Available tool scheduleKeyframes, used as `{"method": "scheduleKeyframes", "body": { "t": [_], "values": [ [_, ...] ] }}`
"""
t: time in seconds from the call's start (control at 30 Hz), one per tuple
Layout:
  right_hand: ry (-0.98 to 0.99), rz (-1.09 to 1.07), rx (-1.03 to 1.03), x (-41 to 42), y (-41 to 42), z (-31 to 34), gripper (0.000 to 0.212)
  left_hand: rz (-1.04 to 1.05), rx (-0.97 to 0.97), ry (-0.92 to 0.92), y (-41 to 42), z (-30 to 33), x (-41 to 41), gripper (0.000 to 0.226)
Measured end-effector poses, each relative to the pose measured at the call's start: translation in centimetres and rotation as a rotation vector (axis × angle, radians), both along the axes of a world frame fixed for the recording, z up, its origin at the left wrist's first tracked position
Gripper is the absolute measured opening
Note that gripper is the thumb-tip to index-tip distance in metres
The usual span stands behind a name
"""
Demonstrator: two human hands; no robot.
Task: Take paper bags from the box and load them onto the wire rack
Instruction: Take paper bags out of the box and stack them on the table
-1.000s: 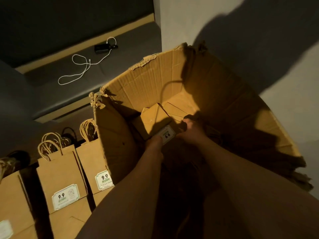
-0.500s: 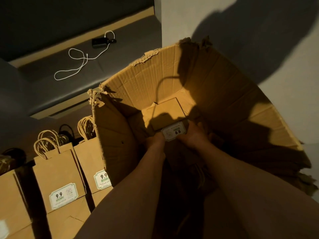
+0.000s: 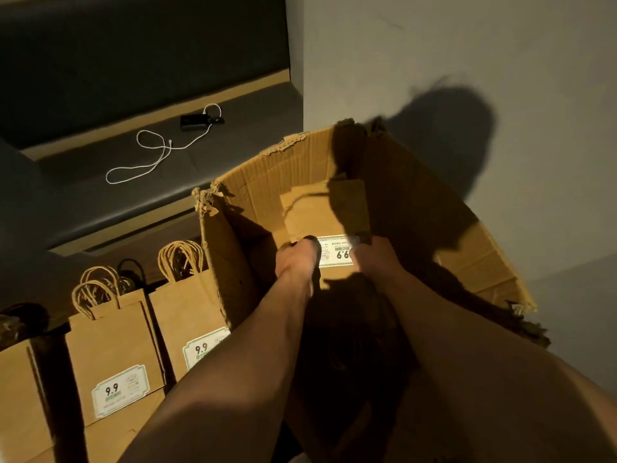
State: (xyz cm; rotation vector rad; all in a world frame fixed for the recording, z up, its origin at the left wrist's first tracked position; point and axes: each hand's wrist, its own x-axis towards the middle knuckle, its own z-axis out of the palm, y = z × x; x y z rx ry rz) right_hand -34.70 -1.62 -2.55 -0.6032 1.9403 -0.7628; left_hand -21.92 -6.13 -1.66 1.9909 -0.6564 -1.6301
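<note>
Inside the cardboard box (image 3: 450, 202), both hands, left hand (image 3: 295, 262) and right hand (image 3: 375, 259), grip a paper bag (image 3: 320, 215); best lift it straight up, clear of the torn rim.

A flat brown paper bag (image 3: 320, 225) with a white "9.9" label sits inside the open, torn cardboard box (image 3: 434, 212), label upside down.

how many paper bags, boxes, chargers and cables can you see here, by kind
paper bags: 4, one gripped by the left hand and right hand inside the box, and three standing left of the box; more may be hidden
cardboard box: 1
black charger: 1
white cable: 1
total: 7
</note>
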Motion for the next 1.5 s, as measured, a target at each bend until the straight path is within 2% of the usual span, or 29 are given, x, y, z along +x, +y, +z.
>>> {"method": "scheduleKeyframes", "body": {
  "t": [0.07, 0.2, 0.27, 0.33, 0.43, 0.57, 0.63, 0.77, 0.93, 1.03, 1.1, 1.23, 1.33, 1.4, 1.5],
  "values": [
    [0.017, -0.1, -0.053, 0.5, 0.1, 2.1, 0.039, -0.05, -0.093, 0.028, 0.0, 2.1, 0.1, 0.057],
    [-0.145, -0.17, -0.244, 0.9, 0.4, 5.5, 0.021, -0.16, -0.29, 0.19, 0.3, 5.3, 1.2, 0.03],
    [-0.215, -0.167, -0.34, 1.6, 0.5, 7.3, 0.024, -0.154, -0.382, 0.366, 0.2, 6.2, 2.4, 0.03],
    [-0.199, -0.162, -0.403, 2.3, 0.5, 9.0, 0.035, -0.14, -0.42, 0.52, 0.1, 7.7, 3.1, 0.032],
    [-0.172, -0.155, -0.483, 3.8, 0.1, 11.7, 0.036, -0.164, -0.46, 0.549, 0.2, 10.5, 4.9, 0.016],
    [-0.163, -0.109, -0.485, 6.1, -0.8, 14.4, 0.03, -0.16, -0.453, 0.564, -0.5, 12.4, 8.5, 0.038],
    [-0.143, -0.068, -0.487, 7.9, -1.7, 15.9, 0.032, -0.112, -0.524, 0.546, -0.8, 13.3, 10.9, 0.033],
    [-0.087, 0.028, -0.505, 11.5, -3.2, 18.0, 0.039, 0.047, -0.574, 0.623, -0.6, 14.7, 15.6, 0.019],
    [-0.159, 0.363, -0.514, 16.8, -5.2, 19.8, 0.019, 0.281, -0.491, 0.69, 1.2, 13.5, 22.7, 0.038],
    [-0.157, 0.446, -0.431, 20.4, -6.4, 21.6, 0.02, 0.396, -0.473, 0.768, 2.4, 12.5, 25.8, 0.036],
    [-0.131, 0.486, -0.389, 23.2, -6.6, 22.0, 0.019, 0.438, -0.471, 0.745, 2.7, 12.0, 28.1, 0.036],
    [-0.065, 0.465, -0.369, 28.3, -6.2, 20.0, 0.014, 0.476, -0.489, 0.568, 3.5, 11.2, 32.8, 0.043],
    [-0.147, 0.362, -0.367, 30.5, -5.4, 17.2, 0.022, 0.534, -0.497, 0.453, 4.6, 10.6, 36.3, 0.038],
    [-0.132, 0.342, -0.345, 31.4, -4.6, 15.8, 0.02, 0.54, -0.485, 0.396, 5.4, 10.1, 38.2, 0.035],
    [-0.167, 0.332, -0.261, 33.2, -3.5, 14.4, 0.024, 0.494, -0.446, 0.296, 6.6, 8.8, 40.7, 0.044]
  ]
}}
